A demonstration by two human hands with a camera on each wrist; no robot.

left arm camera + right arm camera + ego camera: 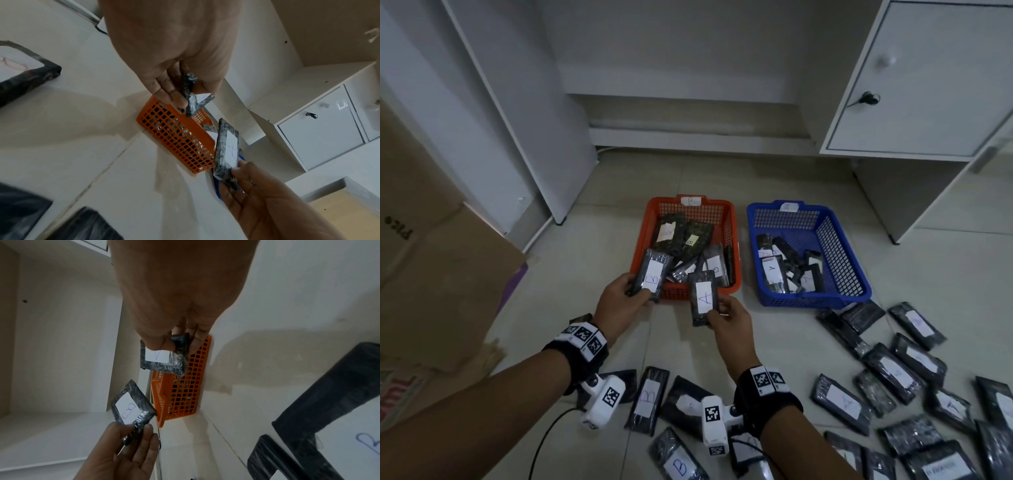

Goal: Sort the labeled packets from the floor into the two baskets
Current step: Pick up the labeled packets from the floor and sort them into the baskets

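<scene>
My left hand pinches a dark packet labelled B by its lower end, over the near left corner of the orange basket. My right hand pinches a packet labelled A just in front of that basket's near wall. The blue basket stands to the right with several packets inside. In the left wrist view the B packet is edge-on between finger and thumb, and the A packet shows beyond. The right wrist view shows the A packet under the thumb and the B packet.
Several labelled packets lie scattered on the tiled floor at the right and near my wrists. A cardboard box stands at the left. A white cabinet and desk panel rise behind the baskets.
</scene>
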